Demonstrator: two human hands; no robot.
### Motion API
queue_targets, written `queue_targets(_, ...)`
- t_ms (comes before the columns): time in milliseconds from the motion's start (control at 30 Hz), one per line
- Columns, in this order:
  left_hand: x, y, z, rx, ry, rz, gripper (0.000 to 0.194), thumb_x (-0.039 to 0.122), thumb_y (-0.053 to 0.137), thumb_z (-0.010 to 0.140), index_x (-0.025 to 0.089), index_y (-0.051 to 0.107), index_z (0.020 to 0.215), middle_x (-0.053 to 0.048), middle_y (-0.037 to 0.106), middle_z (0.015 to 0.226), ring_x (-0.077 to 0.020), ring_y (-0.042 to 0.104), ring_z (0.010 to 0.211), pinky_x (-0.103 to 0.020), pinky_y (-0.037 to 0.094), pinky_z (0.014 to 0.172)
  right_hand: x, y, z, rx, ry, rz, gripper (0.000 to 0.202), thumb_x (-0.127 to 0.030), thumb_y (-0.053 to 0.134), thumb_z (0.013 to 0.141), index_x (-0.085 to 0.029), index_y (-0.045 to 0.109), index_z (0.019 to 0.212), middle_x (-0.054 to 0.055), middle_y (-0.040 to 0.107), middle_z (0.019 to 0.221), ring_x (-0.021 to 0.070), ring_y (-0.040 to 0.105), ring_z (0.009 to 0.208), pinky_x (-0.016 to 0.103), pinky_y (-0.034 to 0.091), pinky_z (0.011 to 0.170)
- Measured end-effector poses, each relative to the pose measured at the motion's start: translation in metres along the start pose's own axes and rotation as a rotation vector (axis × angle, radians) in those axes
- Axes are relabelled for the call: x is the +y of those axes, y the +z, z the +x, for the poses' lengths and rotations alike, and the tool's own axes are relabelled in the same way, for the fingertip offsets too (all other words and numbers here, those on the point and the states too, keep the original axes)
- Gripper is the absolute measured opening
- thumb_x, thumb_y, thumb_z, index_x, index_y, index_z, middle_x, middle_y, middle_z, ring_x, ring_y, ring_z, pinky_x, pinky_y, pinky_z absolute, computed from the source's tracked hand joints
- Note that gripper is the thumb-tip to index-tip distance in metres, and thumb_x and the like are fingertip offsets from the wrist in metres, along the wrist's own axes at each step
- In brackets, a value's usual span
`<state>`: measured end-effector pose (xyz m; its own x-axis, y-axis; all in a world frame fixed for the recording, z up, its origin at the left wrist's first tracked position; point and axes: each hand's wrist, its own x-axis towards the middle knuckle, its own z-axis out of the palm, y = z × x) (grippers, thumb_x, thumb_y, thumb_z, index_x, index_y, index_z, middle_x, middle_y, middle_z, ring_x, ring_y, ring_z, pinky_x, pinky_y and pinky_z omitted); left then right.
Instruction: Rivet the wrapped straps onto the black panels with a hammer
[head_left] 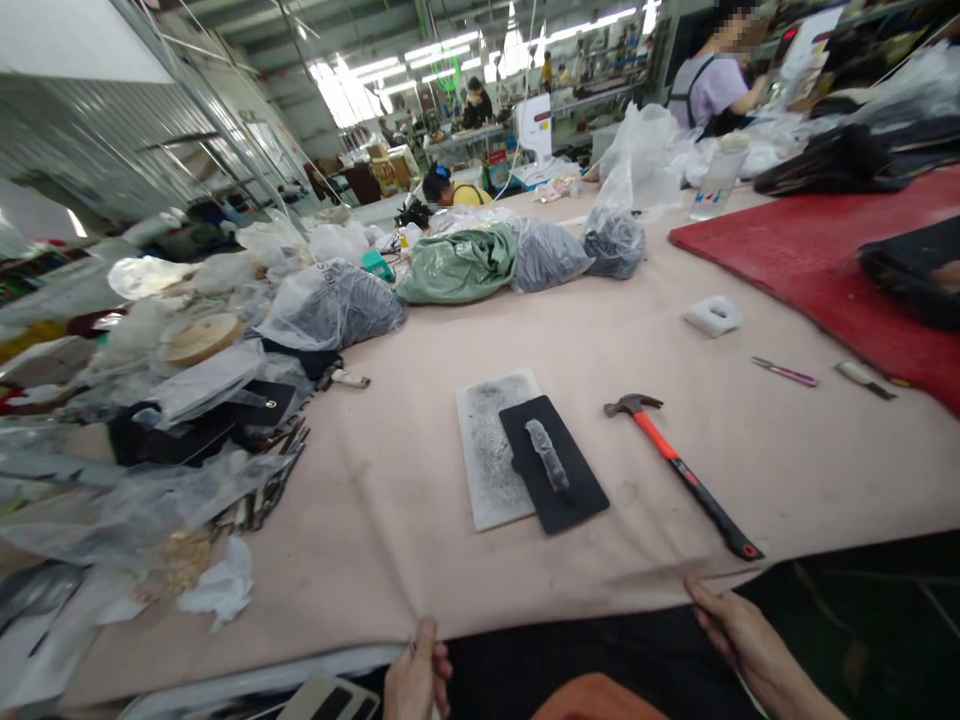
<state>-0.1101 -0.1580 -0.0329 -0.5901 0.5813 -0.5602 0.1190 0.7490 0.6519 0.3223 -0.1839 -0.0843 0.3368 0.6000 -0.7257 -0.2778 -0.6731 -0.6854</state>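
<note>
At the table's front edge, my left hand (417,672) pinches the pinkish cover (405,400), thumb on top and fingers curled below. Farther right, my right hand (729,628) grips the same cover's edge, which is creased there. Between and beyond my hands lies a speckled white slab (491,465), partly under a black plate (589,490) with a clear wrapped piece (547,455) on it. A claw hammer (675,470) with a red and black handle rests to the right of the plate, its head pointing away from me.
Plastic bags and thin tools (277,480) crowd the left side. A green bag (457,265) lies at the back. To the right are a white roll (714,316), snips (784,371), a small brush-like tool (862,380) and a red board (847,250). Other people sit beyond.
</note>
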Motion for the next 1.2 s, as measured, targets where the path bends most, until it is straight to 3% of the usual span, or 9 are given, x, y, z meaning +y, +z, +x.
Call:
queue_targets(100,0.007,-0.014,-0.012,-0.140,0.033,0.211,0.070,0.090,0.048,0.059,0.021,0.054,0.051,-0.007,0.055,0.044,-0.0166,0.042,0.033,-0.030,0.030,0.040,-0.007,-0.013,-0.016,-0.076,0.007,-0.212,0.054,-0.071,0.070,0.054,-0.022,0.048,0.046,-0.001,0.040,0.041,0.0093,0.027,0.034,0.027,0.014,0.042)
queue_targets(233,0.053,-0.027,-0.029,-0.153,0.371,0.472,0.057,0.074,0.052,0.071,0.022,0.050,0.048,-0.004,0.054,0.045,-0.0183,0.049,0.047,-0.031,0.034,0.054,-0.050,-0.003,-0.051,-0.194,-0.139,-0.569,0.053,-0.074,0.057,0.069,-0.023,0.050,0.057,0.001,0.053,0.052,0.0127,0.038,0.037,0.030,0.024,0.042)
queue_targets(333,0.115,-0.008,-0.031,-0.027,0.587,0.555,0.048,0.060,0.047,0.084,0.021,0.057,0.058,-0.004,0.061,0.057,-0.0192,0.056,0.061,-0.031,0.036,0.063,-0.107,0.038,-0.067,-0.101,-0.552,-0.681,0.043,-0.063,0.052,0.084,-0.023,0.057,0.070,0.001,0.056,0.063,0.0167,0.052,0.058,0.031,0.040,0.057)
queue_targets(467,0.194,0.043,-0.013,0.047,0.682,0.558,0.042,0.050,0.050,0.090,0.016,0.071,0.104,-0.014,0.075,0.102,-0.0260,0.068,0.096,-0.032,0.043,0.080,-0.171,0.117,-0.047,0.010,-0.987,-0.659,0.037,-0.054,0.056,0.087,-0.021,0.064,0.100,0.009,0.066,0.101,0.0238,0.061,0.091,0.038,0.047,0.086)
queue_targets(533,0.222,0.063,0.003,0.084,0.701,0.594,0.047,0.049,0.049,0.093,0.013,0.068,0.116,-0.018,0.073,0.115,-0.0280,0.067,0.107,-0.033,0.043,0.086,-0.190,0.150,-0.025,0.026,-1.041,-0.612,0.046,-0.055,0.059,0.085,-0.017,0.062,0.112,0.015,0.064,0.118,0.0296,0.058,0.111,0.044,0.044,0.100)
queue_targets(600,0.238,0.076,0.018,0.075,0.680,0.652,0.048,0.050,0.046,0.095,0.012,0.067,0.117,-0.020,0.072,0.118,-0.0287,0.067,0.110,-0.033,0.044,0.086,-0.202,0.172,-0.003,0.001,-0.935,-0.581,0.058,-0.060,0.060,0.082,-0.014,0.062,0.116,0.019,0.064,0.121,0.0338,0.057,0.115,0.049,0.044,0.102)
queue_targets(767,0.238,0.095,0.030,-0.013,0.642,0.707,0.041,0.048,0.052,0.094,0.013,0.067,0.108,-0.018,0.075,0.105,-0.0283,0.070,0.100,-0.032,0.043,0.075,-0.210,0.191,0.026,-0.166,-0.818,-0.545,0.057,-0.068,0.053,0.084,-0.018,0.069,0.107,0.011,0.071,0.105,0.0290,0.065,0.102,0.042,0.052,0.092)
queue_targets(967,0.220,0.101,0.016,-0.043,0.676,0.718,0.034,0.044,0.050,0.095,0.014,0.066,0.105,-0.018,0.074,0.105,-0.0291,0.070,0.100,-0.033,0.043,0.076,-0.186,0.195,0.017,0.029,-0.813,-0.561,0.082,-0.073,0.061,0.071,-0.011,0.064,0.124,0.015,0.062,0.106,0.0356,0.057,0.110,0.053,0.045,0.101)
queue_targets(1200,0.140,0.066,-0.016,-0.266,0.667,0.594,0.037,0.040,0.046,0.095,0.016,0.062,0.118,-0.013,0.074,0.102,-0.0273,0.069,0.095,-0.034,0.044,0.079,-0.100,0.144,-0.037,0.057,-0.776,-0.607,0.080,-0.065,0.063,0.079,-0.015,0.050,0.140,0.013,0.058,0.119,0.0319,0.056,0.116,0.050,0.047,0.104)
